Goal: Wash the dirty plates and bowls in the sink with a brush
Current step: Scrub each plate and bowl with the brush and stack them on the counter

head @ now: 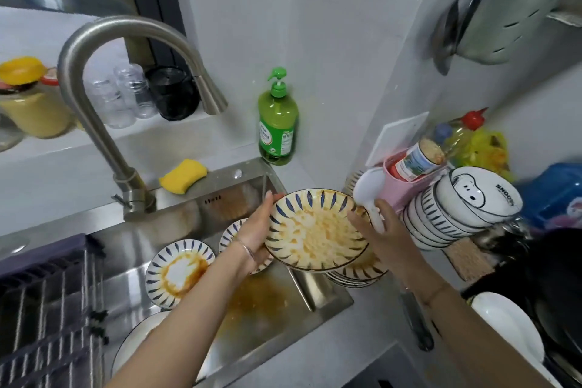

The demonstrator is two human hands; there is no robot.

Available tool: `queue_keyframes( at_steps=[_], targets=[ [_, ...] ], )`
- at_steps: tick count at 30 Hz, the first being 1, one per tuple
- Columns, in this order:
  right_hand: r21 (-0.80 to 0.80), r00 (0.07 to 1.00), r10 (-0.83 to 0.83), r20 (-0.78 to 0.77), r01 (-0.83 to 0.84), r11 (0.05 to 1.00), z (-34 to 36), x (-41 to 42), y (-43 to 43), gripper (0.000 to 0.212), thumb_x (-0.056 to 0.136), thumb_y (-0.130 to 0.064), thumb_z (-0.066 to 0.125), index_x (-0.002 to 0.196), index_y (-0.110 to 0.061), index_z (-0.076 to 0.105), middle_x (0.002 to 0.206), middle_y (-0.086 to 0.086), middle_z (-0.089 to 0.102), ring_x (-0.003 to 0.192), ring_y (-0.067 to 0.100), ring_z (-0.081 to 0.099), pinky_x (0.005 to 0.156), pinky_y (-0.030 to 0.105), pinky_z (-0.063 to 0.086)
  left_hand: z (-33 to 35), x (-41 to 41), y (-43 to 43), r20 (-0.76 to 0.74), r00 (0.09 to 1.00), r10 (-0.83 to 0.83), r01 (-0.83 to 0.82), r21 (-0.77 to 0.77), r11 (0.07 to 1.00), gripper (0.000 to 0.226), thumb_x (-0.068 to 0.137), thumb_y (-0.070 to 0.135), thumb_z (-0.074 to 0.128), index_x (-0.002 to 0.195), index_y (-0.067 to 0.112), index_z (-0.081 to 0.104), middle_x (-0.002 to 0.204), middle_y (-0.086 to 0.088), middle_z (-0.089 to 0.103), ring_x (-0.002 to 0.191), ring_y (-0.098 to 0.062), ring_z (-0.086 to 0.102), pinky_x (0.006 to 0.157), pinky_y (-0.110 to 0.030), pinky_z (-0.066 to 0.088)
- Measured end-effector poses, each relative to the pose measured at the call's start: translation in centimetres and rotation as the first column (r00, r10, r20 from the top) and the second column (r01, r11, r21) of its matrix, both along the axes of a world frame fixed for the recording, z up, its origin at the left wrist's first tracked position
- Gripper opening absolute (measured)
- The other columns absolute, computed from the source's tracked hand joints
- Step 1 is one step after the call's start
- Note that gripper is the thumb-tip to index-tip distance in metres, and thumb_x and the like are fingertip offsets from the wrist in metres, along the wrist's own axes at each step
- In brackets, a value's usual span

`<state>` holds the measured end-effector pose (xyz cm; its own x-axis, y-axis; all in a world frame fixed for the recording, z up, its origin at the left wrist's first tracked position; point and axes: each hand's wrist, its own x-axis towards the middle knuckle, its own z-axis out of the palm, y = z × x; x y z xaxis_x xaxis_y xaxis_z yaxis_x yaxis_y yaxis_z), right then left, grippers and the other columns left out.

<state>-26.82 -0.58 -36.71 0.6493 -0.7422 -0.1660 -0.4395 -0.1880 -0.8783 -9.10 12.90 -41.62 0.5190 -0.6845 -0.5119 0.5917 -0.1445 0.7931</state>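
Above the sink point(331, 300), plate point(315, 231) face-up

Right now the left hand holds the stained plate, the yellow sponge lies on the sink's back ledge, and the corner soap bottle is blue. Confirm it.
Wrong on one point: the head view shows the soap bottle is green, not blue. The left hand holds the stained plate, and the yellow sponge lies on the back ledge of the sink.
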Motion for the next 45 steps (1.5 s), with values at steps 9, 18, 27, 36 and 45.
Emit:
queue_keyframes(
  at_steps=[9, 18, 27, 36, 45],
  targets=[
    [-0.18, 0.988, 0.012, -0.152, -0.04, 0.983, -5.5, -3.3, -7.1, 0.099, 0.069, -0.088, 0.043, 0.145, -0.025, 0.036, 0.146, -0.007, 0.045, 0.134, 0.013, 0.041, 0.11, 0.043, 0.037, -2.3, -2.6, -7.9, 0.134, 0.99, 0.033, -0.037, 0.025, 0.999, 0.057, 0.098, 0.063, 0.02, 0.119, 0.029, 0.062, 0.102, -0.002, 0.075, 0.099, -0.019, 0.07, 0.094, -0.042, 0.052],
    [-0.179, 0.988, 0.043, -0.15, -0.07, 0.981, -8.6, -3.6, -8.6, 0.06, 0.082, -0.055, 0.063, 0.134, -0.033, 0.046, 0.116, -0.015, 0.063, 0.105, 0.007, 0.061, 0.082, 0.028, 0.048, -5.2, -3.1, -10.3, 0.248, 0.969, 0.012, -0.045, 0.126, 0.991, 0.077, 0.073, 0.087, 0.02, 0.104, 0.039, 0.071, 0.101, -0.012, 0.073, 0.1, -0.032, 0.068, 0.094, -0.053, 0.051],
    [-0.193, 0.981, 0.056, -0.185, -0.092, 0.977, -8.8, -3.5, -8.9, 0.058, 0.078, -0.053, 0.069, 0.128, -0.031, 0.049, 0.107, -0.018, 0.064, 0.091, -0.004, 0.062, 0.074, 0.02, 0.049, -5.5, -3.7, -10.7, 0.346, 0.938, -0.018, -0.043, 0.167, 0.985, 0.059, 0.1, 0.056, 0.013, 0.112, 0.033, 0.066, 0.094, 0.006, 0.073, 0.095, -0.016, 0.068, 0.089, -0.036, 0.053],
    [-0.392, 0.97, -0.023, -0.24, -0.075, 0.917, -9.3, -3.4, -9.0, 0.046, 0.079, -0.055, 0.067, 0.116, -0.029, 0.057, 0.09, -0.012, 0.064, 0.084, 0.009, 0.059, 0.064, 0.023, 0.043, -6.1, -4.3, -10.1, 0.595, 0.798, -0.095, 0.03, 0.118, 0.993, 0.04, 0.106, 0.03, 0.025, 0.132, 0.019, 0.053, 0.118, 0.011, 0.058, 0.11, 0.003, 0.052, 0.088, 0.001, 0.035],
    [-0.098, 0.994, -0.017, -0.107, 0.006, 0.995, -5.5, -0.9, -7.4, 0.029, 0.078, -0.043, 0.073, 0.079, -0.022, 0.053, 0.06, -0.008, 0.051, 0.054, 0.009, 0.048, 0.05, 0.015, 0.037, -4.8, -2.5, -9.0, 0.633, 0.762, -0.134, 0.057, 0.142, 0.988, 0.065, 0.089, 0.066, 0.034, 0.141, 0.029, 0.045, 0.144, 0.008, 0.044, 0.139, -0.009, 0.03, 0.116, -0.031, 0.024]
  ],
)
